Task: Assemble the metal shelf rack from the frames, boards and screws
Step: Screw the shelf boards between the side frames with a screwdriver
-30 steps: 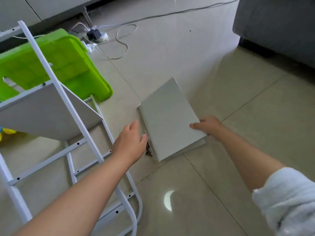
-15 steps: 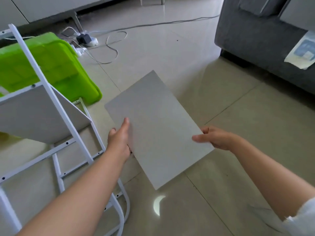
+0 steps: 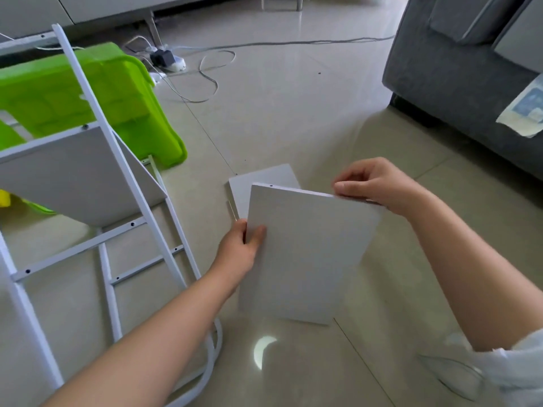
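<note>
From the head camera, the left hand [image 3: 239,248] pinches the left edge of a grey board [image 3: 305,254], thumb on its face. The right hand [image 3: 373,183] curls its fingers over the top right corner (board tilted, above the floor). Another board [image 3: 261,180] lies behind, beside the white frame [image 3: 141,201].

Held board [image 3: 305,254]: grey, tilted, off the floor.
Floor board [image 3: 264,183]: grey, flat, partly hidden.
Frame [image 3: 138,198]: white, one board fitted.
</note>
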Demonstrator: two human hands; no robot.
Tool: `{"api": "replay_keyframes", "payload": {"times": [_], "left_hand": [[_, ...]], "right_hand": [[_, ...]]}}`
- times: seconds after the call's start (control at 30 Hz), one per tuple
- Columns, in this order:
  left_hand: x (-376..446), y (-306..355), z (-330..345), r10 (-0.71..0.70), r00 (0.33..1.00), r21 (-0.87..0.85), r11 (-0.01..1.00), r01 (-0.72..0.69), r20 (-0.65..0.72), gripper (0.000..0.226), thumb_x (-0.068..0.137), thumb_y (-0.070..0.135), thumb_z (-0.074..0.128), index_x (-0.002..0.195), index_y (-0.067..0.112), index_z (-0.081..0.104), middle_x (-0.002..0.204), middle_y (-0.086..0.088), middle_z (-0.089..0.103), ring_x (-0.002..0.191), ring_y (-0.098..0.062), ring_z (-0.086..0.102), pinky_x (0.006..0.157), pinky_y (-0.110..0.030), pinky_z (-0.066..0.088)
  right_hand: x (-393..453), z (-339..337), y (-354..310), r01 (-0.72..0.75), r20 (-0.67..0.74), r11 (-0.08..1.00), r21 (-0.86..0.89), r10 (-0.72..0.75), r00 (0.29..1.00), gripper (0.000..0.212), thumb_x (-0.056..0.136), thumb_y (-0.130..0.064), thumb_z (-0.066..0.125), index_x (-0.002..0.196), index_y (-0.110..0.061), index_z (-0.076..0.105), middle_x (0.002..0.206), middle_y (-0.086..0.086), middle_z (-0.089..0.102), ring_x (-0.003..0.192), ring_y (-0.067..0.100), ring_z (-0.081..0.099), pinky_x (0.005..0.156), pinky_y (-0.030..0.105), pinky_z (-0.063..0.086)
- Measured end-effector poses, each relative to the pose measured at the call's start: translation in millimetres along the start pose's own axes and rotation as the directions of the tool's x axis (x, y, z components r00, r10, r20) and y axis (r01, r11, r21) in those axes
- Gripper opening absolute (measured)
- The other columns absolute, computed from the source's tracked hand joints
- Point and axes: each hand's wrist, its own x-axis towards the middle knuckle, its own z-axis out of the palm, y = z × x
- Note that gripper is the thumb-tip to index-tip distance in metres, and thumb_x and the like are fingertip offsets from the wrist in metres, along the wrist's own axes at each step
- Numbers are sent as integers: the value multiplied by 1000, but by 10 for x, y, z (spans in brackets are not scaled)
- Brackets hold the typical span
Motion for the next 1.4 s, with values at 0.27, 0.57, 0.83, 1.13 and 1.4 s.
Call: {"api": "replay_keyframes", "payload": {"times": [0.27,0.57,0.83,1.13,1.4], "left_hand": [[-58,207,-495,166,985,462,870,-173,57,33,85,11,60,118,10,56,115,-3,57,112,-20,52,85,-21,35],[-245,-174,-1836,349,932,959,284,-4,-99,58,67,5,55,125,-1,51,127,-22,51,124,-38,43,103,-58,24],[-119,-277,-2211,231,966,970,233,61,-117,20,95,13,42,108,10,56,109,-11,57,107,-30,53,72,-33,39],[-184,-12,-2403,274,962,988,141,-60,19,22,96,27,42,111,16,54,110,-3,57,109,-25,54,76,-31,43],[-192,317,-2605,286,952,979,130,-155,113,25,95,35,43,107,17,57,107,-1,56,107,-22,54,75,-28,42]], "right_hand": [[-15,450,-481,275,334,571,-774,-2,943,44,79,-23,68,53,-20,33,53,-4,36,55,15,35,49,20,25],[-172,667,-810,364,373,579,-730,-108,921,38,78,-22,69,56,-24,38,51,-4,38,50,9,39,52,20,27],[-1,831,-1169,335,327,479,-811,-102,939,42,79,-22,66,53,-17,33,52,-3,33,50,11,30,53,28,25],[253,1102,-1459,262,301,441,-859,21,953,44,80,-17,62,53,-13,28,55,0,26,49,12,23,47,25,19],[404,1560,-1693,437,460,306,-846,5,888,35,82,-24,61,60,-10,38,60,2,33,55,14,28,48,27,19]]}}
